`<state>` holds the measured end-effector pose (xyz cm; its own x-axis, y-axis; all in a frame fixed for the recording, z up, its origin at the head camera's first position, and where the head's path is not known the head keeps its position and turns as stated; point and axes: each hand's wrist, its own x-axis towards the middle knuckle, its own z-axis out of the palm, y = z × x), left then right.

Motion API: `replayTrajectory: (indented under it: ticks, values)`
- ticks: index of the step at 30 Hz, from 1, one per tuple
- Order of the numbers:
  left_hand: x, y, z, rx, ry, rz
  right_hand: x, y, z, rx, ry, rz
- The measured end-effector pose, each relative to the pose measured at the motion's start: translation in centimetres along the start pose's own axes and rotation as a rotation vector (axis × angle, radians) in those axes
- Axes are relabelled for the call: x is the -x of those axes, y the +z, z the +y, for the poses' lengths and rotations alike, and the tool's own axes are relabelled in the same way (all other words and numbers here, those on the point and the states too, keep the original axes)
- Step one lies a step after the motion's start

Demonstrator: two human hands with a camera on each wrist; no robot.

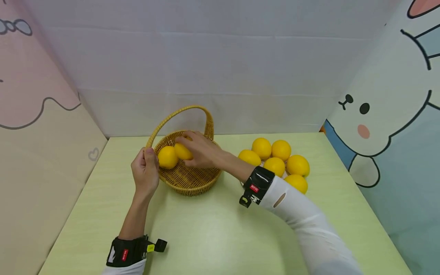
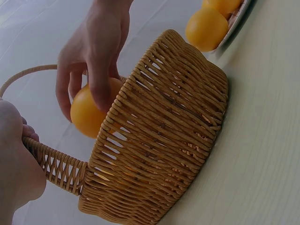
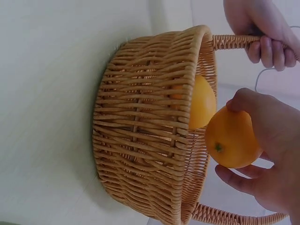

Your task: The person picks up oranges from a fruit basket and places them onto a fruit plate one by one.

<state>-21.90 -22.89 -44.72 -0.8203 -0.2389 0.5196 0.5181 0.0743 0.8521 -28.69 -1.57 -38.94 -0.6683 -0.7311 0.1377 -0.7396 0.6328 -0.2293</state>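
A woven wicker basket (image 1: 190, 188) with a tall arched handle stands on the table. My left hand (image 1: 146, 172) grips the handle's left side near the rim; in the right wrist view its fingers (image 3: 272, 54) curl round the handle. With my right hand (image 1: 203, 151) I hold an orange (image 3: 234, 138) by thumb and fingers at the basket's mouth. Another orange (image 1: 167, 157) lies inside the basket, on its left side. From the left wrist view, the held orange (image 2: 91, 112) shows just over the rim, partly hidden by the fingers.
Several more oranges (image 1: 275, 166) are grouped to the right of the basket, on a plate (image 2: 236, 23) mostly hidden beneath them. The pale green table (image 1: 206, 236) meets a white wall at the back. Cartoon-printed panels (image 1: 385, 114) stand on both sides.
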Motion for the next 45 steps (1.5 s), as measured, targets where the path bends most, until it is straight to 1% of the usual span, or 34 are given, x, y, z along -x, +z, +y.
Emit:
replayTrajectory:
  ticks: [5, 11, 16, 26, 33, 39, 45]
  values:
    - [0.0, 0.0, 0.0, 0.009, -0.001, 0.0, 1.0, -0.3, -0.2, -0.03, -0.027, 0.066]
    - [-0.1, 0.0, -0.2, -0.009, -0.002, 0.004, 1.9, -0.5, -0.2, -0.073, -0.058, 0.124]
    - [-0.1, -0.1, -0.3, -0.012, -0.006, 0.005, 2.8, -1.0, -0.2, -0.11, -0.048, 0.144]
    - [-0.1, -0.2, -0.3, -0.013, -0.007, 0.0, 4.7, -1.9, 0.0, -0.152, -0.012, 0.167]
    - [-0.1, -0.1, -0.3, 0.007, -0.002, 0.001, 7.1, -2.6, 1.1, -0.201, 0.006, 0.195]
    - [-0.3, -0.1, -0.2, 0.008, -0.003, 0.002, 9.4, -3.0, 2.3, -0.22, 0.027, 0.219]
    - [-0.2, -0.2, -0.4, 0.017, -0.012, 0.006, 11.6, -3.1, 3.5, -0.223, 0.025, 0.246]
